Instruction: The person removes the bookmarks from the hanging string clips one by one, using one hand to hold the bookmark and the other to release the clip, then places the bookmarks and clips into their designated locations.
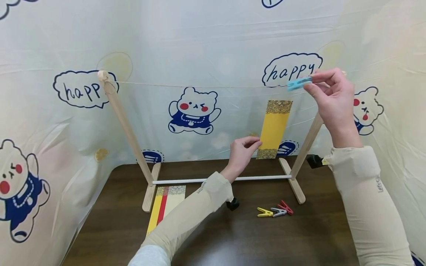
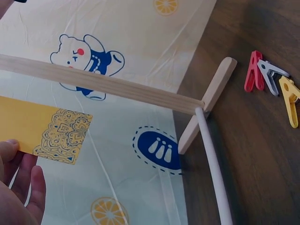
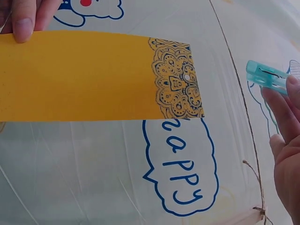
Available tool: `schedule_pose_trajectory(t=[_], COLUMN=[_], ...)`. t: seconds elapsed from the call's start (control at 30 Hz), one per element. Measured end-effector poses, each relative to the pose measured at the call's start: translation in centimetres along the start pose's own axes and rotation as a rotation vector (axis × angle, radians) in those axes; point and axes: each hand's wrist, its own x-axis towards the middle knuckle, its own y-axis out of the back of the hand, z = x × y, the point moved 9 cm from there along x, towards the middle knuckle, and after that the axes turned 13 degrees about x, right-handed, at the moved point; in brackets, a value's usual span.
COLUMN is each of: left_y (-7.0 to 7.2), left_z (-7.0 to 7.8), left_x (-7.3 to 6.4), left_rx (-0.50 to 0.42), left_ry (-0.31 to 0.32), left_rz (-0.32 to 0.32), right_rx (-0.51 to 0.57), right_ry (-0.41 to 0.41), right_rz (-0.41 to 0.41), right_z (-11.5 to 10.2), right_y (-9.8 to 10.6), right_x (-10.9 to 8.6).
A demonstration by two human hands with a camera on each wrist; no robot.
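My left hand (image 1: 241,155) pinches the left edge of a yellow bookmark (image 1: 275,125), which stands nearly upright below the string (image 1: 199,87). Dark lace patterns cover both its ends, and a small hole shows near the upper one in the right wrist view. Between thumb and fingers of my right hand (image 1: 340,101) is a light blue clothespin (image 1: 297,84), its far end right at the string in the head view. A gap separates the bookmark's top from the clothespin.
Two wooden posts (image 1: 128,129) hold the string, joined low down by a white rod (image 1: 263,178). Yellow, grey and red clothespins (image 1: 265,212) lie on the dark table (image 1: 253,244). More bookmarks (image 1: 174,195), yellow, red and cream, lie at the left, partly behind my left sleeve.
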Motion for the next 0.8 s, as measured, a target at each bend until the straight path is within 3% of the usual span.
schedule_pose_trajectory(t=[0.17,0.37,0.63,0.8], left_y=[0.1,0.5,1.0,1.2], left_z=[-0.2,-0.6,-0.7,-0.8], left_x=[-0.3,-0.5,-0.9,-1.4], left_rx=[0.004,-0.005,-0.017,-0.017], left_ry=[0.006,0.017,0.01,0.018], left_rz=[-0.017,-0.015,-0.012,-0.02], right_rx=[0.036,0.073,0.086,0.005], right_ry=[0.035,0.076,0.034,0.004], right_rz=[0.017,-0.022,-0.07,-0.056], right_z=[-0.4,-0.9,-0.5,0.1], right_y=[0.3,0.1,0.1,0.7], right_x=[-0.5,-1.2,-2.6,-3.4])
